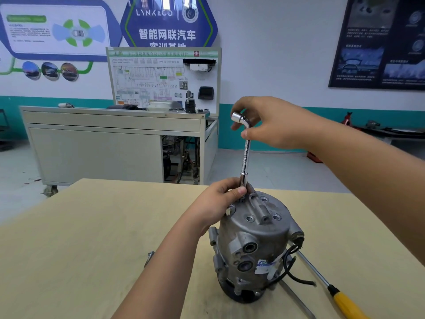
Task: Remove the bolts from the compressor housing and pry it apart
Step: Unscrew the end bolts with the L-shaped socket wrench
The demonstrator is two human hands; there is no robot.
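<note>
I see compressor housing upright on tabletop, centre-right | socket wrench, L-shaped, standing vertical on its top face | left grip clamped round wrench's lower shaft | right grip pinching the upper bend | yellow-handled screwdriver lying on tabletop just right of housing

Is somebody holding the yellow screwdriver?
No, the yellow screwdriver lies on the table beside the compressor, while the left hand and right hand both hold the silver wrench.
</note>
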